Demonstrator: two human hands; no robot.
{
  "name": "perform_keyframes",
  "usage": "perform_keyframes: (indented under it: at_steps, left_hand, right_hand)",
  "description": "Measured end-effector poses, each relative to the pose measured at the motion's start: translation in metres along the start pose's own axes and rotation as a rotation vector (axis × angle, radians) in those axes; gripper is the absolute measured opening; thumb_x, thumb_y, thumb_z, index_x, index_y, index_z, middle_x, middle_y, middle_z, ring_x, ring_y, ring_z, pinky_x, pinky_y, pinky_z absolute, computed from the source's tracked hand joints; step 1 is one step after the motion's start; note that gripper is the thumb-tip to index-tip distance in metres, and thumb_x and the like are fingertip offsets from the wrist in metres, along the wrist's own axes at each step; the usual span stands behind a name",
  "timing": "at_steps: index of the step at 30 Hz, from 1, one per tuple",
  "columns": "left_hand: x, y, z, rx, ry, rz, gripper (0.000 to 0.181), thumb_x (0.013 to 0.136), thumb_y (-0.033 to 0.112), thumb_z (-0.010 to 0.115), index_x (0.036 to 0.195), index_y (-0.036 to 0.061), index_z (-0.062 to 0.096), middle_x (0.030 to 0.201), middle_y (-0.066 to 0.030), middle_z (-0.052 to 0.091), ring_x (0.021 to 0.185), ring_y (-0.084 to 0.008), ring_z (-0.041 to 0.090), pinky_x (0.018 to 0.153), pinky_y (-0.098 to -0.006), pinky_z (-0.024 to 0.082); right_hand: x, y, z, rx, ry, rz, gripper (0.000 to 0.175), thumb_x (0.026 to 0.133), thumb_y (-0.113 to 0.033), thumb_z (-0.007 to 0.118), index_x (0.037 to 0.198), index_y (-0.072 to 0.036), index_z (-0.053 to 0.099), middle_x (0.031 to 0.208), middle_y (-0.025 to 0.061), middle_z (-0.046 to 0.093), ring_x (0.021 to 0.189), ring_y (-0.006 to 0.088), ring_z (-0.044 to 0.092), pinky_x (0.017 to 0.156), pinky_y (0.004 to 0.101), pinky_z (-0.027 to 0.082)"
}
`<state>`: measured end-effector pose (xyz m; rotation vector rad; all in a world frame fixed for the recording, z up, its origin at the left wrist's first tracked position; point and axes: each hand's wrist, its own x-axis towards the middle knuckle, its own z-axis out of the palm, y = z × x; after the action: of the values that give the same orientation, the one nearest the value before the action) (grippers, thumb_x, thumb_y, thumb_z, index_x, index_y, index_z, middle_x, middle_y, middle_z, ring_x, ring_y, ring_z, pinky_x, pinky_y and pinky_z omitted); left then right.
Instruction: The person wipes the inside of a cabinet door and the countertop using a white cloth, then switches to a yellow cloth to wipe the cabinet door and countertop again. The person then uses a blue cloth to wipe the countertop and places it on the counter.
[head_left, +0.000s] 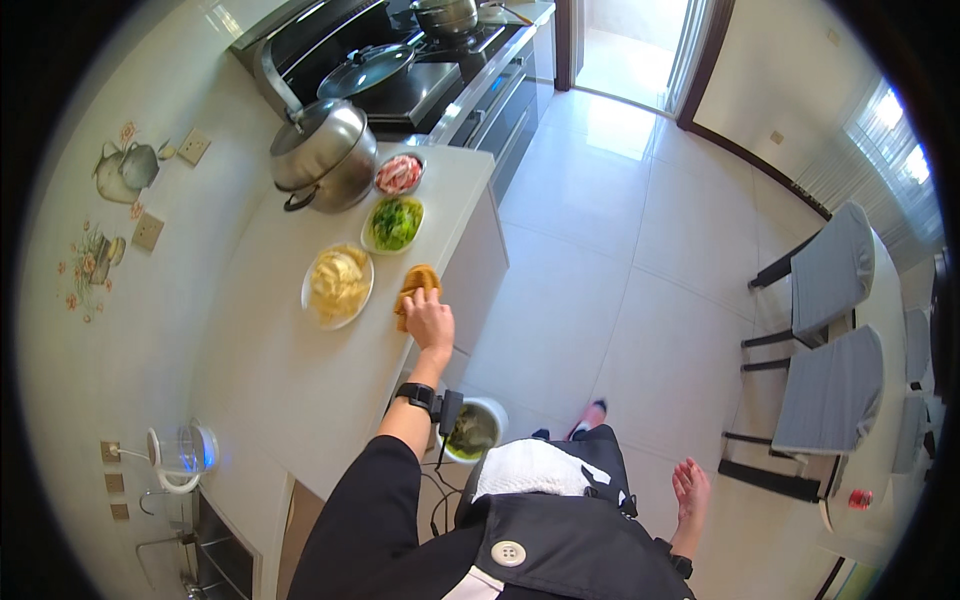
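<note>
My left hand (431, 319) presses on a folded brown cloth (420, 282) at the edge of the white countertop (300, 390). Left of the cloth lies a white plate (370, 301) heaped with pale yellow food. Just beyond are a dish of chopped greens (394, 224) and a metal bowl of sliced raw meat (400, 175). My right hand (690, 484) hangs over the floor at my side, fingers apart, holding nothing.
A large lidded steel pot (326, 157) stands by the stove, which carries a glass-lidded pan (367, 71) and another pot (445, 16). An electric glass kettle (180, 454) is near the sink. A waste bin (476, 429) stands below the counter. Covered chairs (829, 390) are at right.
</note>
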<state>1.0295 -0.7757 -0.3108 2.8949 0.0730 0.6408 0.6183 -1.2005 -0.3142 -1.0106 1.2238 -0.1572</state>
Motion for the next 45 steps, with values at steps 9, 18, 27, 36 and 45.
perform_keyframes:
  at_steps: [9, 18, 27, 36, 45]
  left_hand:
    - [0.116, 0.137, 0.089, -1.108, -0.418, -0.562, 0.031, 0.077, 0.009, 0.058, 0.106, 0.0052, 0.071, 0.095, -0.0073, 0.071, 0.085, -0.0125, 0.065, 0.078, -0.0263, 0.051]
    - [0.214, 0.146, 0.086, -0.439, 0.242, -0.495, 0.036, 0.077, 0.006, 0.054, 0.110, 0.0047, 0.066, 0.108, -0.0166, 0.065, 0.097, -0.0344, 0.062, 0.088, -0.0399, 0.048]
    - [0.286, 0.195, 0.157, -0.357, 0.163, -0.841, 0.034, 0.075, 0.011, 0.060, 0.108, 0.0077, 0.069, 0.099, -0.0145, 0.070, 0.089, -0.0285, 0.066, 0.082, -0.0359, 0.050]
    - [0.433, 0.248, 0.223, -1.016, -0.016, -0.841, 0.035, 0.080, 0.004, 0.055, 0.113, -0.0024, 0.064, 0.107, -0.0104, 0.068, 0.096, -0.0159, 0.063, 0.086, -0.0261, 0.048]
    - [0.347, 0.310, 0.224, -0.464, 0.182, -1.262, 0.031, 0.078, 0.009, 0.059, 0.108, 0.0019, 0.067, 0.098, -0.0139, 0.070, 0.087, -0.0210, 0.067, 0.079, -0.0306, 0.051]
  right_hand:
    - [0.192, -0.147, 0.057, 0.012, -0.013, -0.004, 0.033, 0.097, -0.027, 0.051, 0.122, -0.006, 0.056, 0.108, 0.0073, 0.062, 0.099, 0.0183, 0.062, 0.084, 0.0317, 0.052]
    - [0.351, -0.365, 0.219, -0.193, -0.325, -0.146, 0.037, 0.094, -0.030, 0.055, 0.122, -0.005, 0.055, 0.106, 0.0056, 0.063, 0.099, 0.0166, 0.062, 0.087, 0.0313, 0.051]
    - [0.459, -0.456, 0.406, -0.245, -0.451, -0.099, 0.040, 0.093, -0.033, 0.057, 0.121, -0.003, 0.055, 0.105, 0.0067, 0.063, 0.097, 0.0172, 0.062, 0.087, 0.0318, 0.051]
    - [0.556, -0.557, 0.565, -0.345, -0.544, -0.098, 0.033, 0.094, -0.025, 0.054, 0.118, -0.003, 0.056, 0.103, 0.0089, 0.064, 0.097, 0.0183, 0.063, 0.084, 0.0314, 0.053]
    - [0.656, -0.619, 0.780, -0.761, -0.917, 0.025, 0.027, 0.094, -0.017, 0.050, 0.112, 0.001, 0.060, 0.095, 0.0102, 0.067, 0.088, 0.0190, 0.066, 0.078, 0.0302, 0.055]
